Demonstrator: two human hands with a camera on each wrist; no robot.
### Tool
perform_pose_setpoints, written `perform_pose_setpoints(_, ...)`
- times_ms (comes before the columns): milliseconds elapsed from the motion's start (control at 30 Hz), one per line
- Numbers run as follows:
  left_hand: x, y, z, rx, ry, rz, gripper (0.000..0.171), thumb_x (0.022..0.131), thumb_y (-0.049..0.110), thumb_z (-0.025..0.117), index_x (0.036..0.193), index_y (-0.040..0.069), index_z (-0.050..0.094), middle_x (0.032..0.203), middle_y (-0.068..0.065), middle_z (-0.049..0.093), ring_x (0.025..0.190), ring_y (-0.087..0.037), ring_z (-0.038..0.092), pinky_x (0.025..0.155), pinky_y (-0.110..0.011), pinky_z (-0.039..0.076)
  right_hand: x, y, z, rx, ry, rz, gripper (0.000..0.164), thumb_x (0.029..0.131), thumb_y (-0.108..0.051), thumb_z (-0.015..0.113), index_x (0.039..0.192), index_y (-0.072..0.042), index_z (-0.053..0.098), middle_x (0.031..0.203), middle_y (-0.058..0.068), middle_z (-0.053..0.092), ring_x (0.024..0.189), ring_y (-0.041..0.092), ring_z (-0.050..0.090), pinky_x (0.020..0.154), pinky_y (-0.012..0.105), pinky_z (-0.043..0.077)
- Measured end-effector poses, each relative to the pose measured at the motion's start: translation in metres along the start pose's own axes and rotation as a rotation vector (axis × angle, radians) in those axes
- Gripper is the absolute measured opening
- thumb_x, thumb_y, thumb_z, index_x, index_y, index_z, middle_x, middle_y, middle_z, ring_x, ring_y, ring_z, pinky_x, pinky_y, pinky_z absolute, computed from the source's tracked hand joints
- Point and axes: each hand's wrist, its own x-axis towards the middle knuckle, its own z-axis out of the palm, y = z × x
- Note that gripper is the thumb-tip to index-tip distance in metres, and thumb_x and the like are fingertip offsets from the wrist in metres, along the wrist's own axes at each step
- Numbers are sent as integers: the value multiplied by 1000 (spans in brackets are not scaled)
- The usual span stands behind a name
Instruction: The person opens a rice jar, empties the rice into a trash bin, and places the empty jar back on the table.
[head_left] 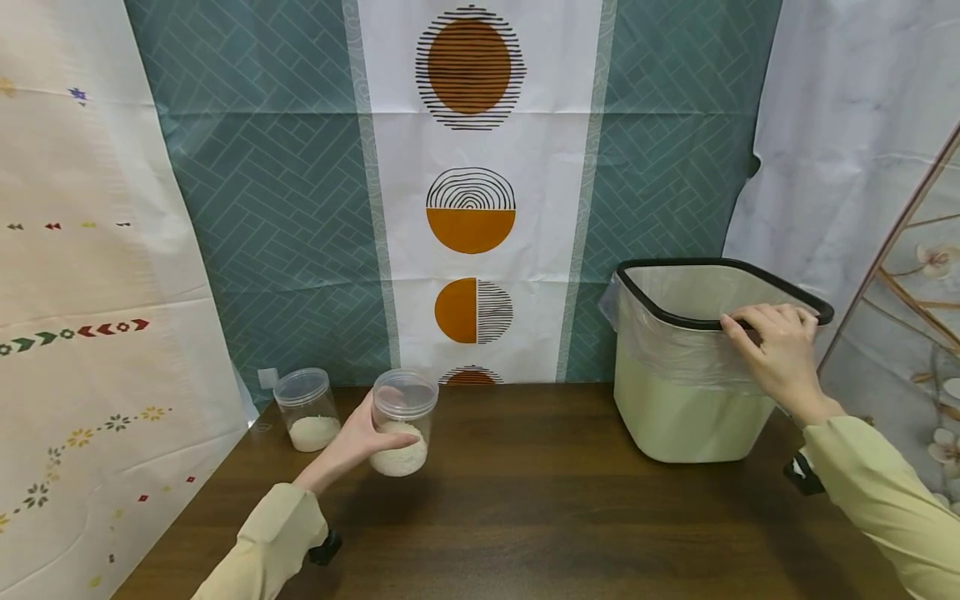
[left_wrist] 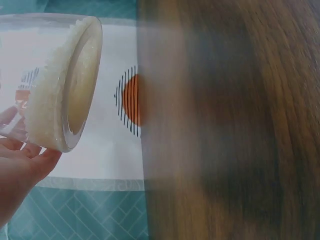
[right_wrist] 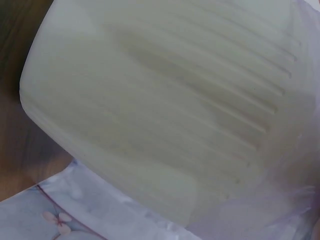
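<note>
My left hand grips a clear plastic jar from its left side, thumb across the front. White, rice-like grains fill its lower part. In the left wrist view the underside of this jar shows, raised above the wooden table. On the right, a pale green trash bin has a black rim and a translucent liner folded over its edge. My right hand holds the rim at its near right, fingers bent over it. Only the bin's ribbed wall and liner fill the right wrist view.
A second clear jar with white grains stands at the back left of the brown wooden table. Patterned cloths hang behind: a green and white one at the back, a floral one at left, another at right.
</note>
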Motion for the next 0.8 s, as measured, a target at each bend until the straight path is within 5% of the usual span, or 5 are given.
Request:
perform_pose_setpoints(367, 4, 7, 8, -59, -61, 49, 78, 68, 17, 80, 132, 12, 35, 120, -6, 48, 109, -23, 44, 92, -47, 27, 5, -14, 13, 10, 7, -25, 34, 91, -34, 53, 86, -2, 63, 84, 15, 59, 85, 35, 45, 90, 54, 14)
perform_pose_setpoints(633, 2, 35, 6, -71, -82, 70, 76, 70, 11, 77, 132, 3, 32, 121, -12, 46, 109, -29, 42, 91, -51, 28, 8, -31, 24, 34, 15, -36, 29, 91, -31, 54, 86, -3, 63, 85, 13, 60, 84, 34, 46, 90, 53, 15)
perform_pose_setpoints(800, 7, 24, 9, -67, -82, 37, 78, 69, 16, 79, 132, 10, 32, 121, -8, 45, 109, -24, 43, 92, -47, 29, 12, -39, 33, 47, 21, -54, 29, 91, -31, 53, 86, -4, 63, 84, 12, 59, 83, 33, 46, 90, 53, 16)
